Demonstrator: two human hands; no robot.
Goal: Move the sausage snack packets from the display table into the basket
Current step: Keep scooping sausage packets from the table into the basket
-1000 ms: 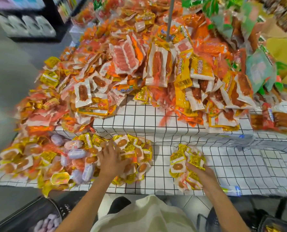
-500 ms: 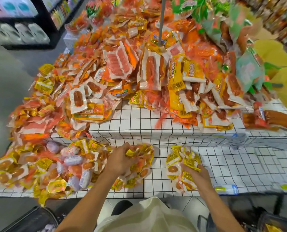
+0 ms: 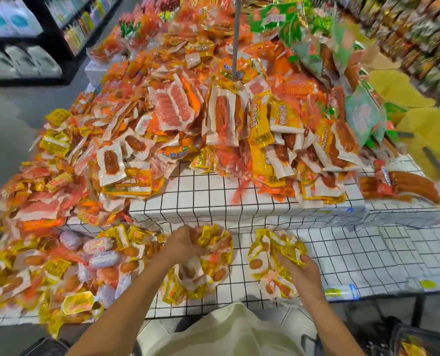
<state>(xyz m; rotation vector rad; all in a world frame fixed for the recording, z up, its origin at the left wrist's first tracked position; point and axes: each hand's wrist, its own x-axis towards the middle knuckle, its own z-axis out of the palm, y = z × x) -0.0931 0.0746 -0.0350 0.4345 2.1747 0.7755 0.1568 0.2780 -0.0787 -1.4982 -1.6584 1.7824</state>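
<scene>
Since a second ago the left hand (image 3: 185,244) has bunched yellow packets (image 3: 215,249) into a curled-finger grip at 7 o'clock on the tabletop (image 3: 355,255), while the right hand (image 3: 299,269) grips its own cluster (image 3: 272,255) (both loads look ready for the basket).

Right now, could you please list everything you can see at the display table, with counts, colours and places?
small sausage snack packets: too many to count, yellow and white, front left of the lower tier
left bunch of packets: several, yellow, front centre, in the left grip
right bunch of packets: several, yellow, right of centre, in the right grip
large sausage packs: a heap, orange, white and yellow, on the upper tier
green packs: several, far right of the heap
display table: one, white with a black grid, two tiers
pole: one, grey, rising from the heap
shelves: black, far left
left hand: gripping its bunch
right hand: gripping its bunch
</scene>
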